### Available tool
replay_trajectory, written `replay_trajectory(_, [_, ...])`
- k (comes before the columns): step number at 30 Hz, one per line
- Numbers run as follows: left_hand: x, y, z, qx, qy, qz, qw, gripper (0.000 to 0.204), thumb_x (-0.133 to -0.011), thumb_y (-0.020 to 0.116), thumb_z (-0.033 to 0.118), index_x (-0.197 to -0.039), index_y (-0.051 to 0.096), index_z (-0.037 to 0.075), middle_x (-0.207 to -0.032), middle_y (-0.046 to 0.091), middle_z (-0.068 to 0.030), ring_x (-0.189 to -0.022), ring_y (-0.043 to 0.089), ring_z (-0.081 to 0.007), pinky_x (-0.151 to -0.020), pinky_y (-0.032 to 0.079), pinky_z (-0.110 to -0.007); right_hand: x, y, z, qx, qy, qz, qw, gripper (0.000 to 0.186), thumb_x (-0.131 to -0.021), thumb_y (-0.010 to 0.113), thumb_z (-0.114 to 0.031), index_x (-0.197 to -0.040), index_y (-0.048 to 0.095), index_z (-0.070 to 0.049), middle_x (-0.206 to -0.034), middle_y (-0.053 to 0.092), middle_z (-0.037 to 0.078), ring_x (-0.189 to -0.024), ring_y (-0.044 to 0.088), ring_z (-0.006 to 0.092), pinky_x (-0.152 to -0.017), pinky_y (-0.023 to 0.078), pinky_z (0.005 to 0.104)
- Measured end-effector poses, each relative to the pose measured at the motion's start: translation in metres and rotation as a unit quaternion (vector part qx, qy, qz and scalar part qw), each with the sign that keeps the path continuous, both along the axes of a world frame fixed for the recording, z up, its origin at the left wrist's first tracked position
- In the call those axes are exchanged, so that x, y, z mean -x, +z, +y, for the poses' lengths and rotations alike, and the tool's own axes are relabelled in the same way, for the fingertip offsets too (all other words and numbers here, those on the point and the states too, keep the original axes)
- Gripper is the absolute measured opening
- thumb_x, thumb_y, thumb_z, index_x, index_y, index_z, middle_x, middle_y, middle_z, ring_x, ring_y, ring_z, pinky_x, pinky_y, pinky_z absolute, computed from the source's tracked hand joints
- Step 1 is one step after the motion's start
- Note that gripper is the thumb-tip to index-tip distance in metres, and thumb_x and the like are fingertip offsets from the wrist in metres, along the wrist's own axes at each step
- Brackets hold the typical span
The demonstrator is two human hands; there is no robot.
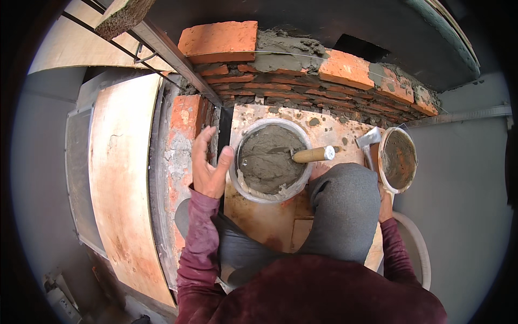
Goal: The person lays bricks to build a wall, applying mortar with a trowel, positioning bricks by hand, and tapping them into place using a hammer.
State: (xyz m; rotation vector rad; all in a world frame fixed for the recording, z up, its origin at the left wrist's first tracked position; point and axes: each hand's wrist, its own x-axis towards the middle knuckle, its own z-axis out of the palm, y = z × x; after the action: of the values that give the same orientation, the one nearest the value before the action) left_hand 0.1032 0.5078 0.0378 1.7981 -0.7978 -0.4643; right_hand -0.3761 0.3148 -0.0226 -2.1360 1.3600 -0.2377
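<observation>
My left hand (210,171) is raised with fingers and thumb apart, empty, at the left rim of a round bucket (294,193) filled with wet grey mortar (270,156). A wooden-handled trowel (313,154) rests in the mortar, its handle over the right rim and its blade mostly buried. My right hand (386,205) is low beside my right knee, below a smaller bucket (411,162) smeared with mortar inside. Its fingers are mostly hidden. A tool with a pale metal head (368,138) stands between the knee and that bucket; whether my hand holds it, I cannot make out.
Ahead runs a low brick wall (345,69) with fresh mortar (286,49) on top and a string along it. An upright metal bar (178,59) stands at its left end. Plywood (121,183) leans at left. A pale hose (421,243) curves at right.
</observation>
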Motion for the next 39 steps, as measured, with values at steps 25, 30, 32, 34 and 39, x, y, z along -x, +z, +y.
replay_trajectory(25, [0.046,-0.180,0.018,-0.043,0.105,0.105,0.988,0.054,-0.093,0.062,0.048,-0.108,0.069,-0.003,-0.088,0.070,-0.0212,-0.084,0.068,-0.0285,-0.078,0.050,-0.039,-0.191,0.188,-0.085,0.017,0.294,0.119,0.948,0.049,-0.101,0.053,-0.042,-0.131,0.054,-0.004,-0.124,0.063,0.018,-0.115,0.061,0.0276,-0.096,0.049,0.0377])
replay_trajectory(30, [0.032,-0.207,0.011,-0.002,0.097,0.127,0.987,0.052,-0.091,0.067,0.043,-0.115,0.069,-0.002,-0.095,0.072,-0.0199,-0.090,0.070,-0.0292,-0.082,0.051,-0.038,-0.275,0.100,-0.059,0.040,0.428,0.403,0.808,0.066,-0.086,0.070,-0.051,-0.135,0.054,-0.010,-0.117,0.067,0.017,-0.109,0.065,0.0338,-0.092,0.051,0.0443])
replay_trajectory(32, [0.034,-0.202,0.011,0.025,0.095,0.156,0.983,0.052,-0.091,0.068,0.041,-0.117,0.068,-0.003,-0.099,0.073,-0.0195,-0.092,0.070,-0.0295,-0.084,0.051,-0.037,-0.288,0.080,-0.045,0.028,0.404,0.458,0.791,0.069,-0.082,0.074,-0.048,-0.136,0.054,-0.011,-0.113,0.069,0.016,-0.106,0.066,0.0353,-0.090,0.052,0.0459])
replay_trajectory(34, [0.041,-0.194,0.004,0.011,0.117,0.068,0.991,0.046,-0.095,0.064,0.036,-0.115,0.068,-0.005,-0.101,0.073,-0.0152,-0.092,0.067,-0.0206,-0.085,0.051,-0.033,-0.289,0.061,-0.039,0.047,0.423,0.459,0.779,0.069,-0.080,0.076,-0.044,-0.136,0.052,-0.013,-0.113,0.069,0.015,-0.104,0.067,0.0340,-0.086,0.053,0.0460])
replay_trajectory(39, [0.041,-0.183,-0.020,0.053,0.151,0.060,0.985,0.044,-0.094,0.065,0.038,-0.111,0.071,-0.002,-0.096,0.074,-0.0185,-0.088,0.070,-0.0263,-0.082,0.052,-0.036,-0.276,0.058,-0.011,0.123,0.489,0.442,0.742,0.054,-0.087,0.070,-0.031,-0.134,0.049,-0.016,-0.103,0.070,0.013,-0.095,0.070,0.0329,-0.079,0.056,0.0442])
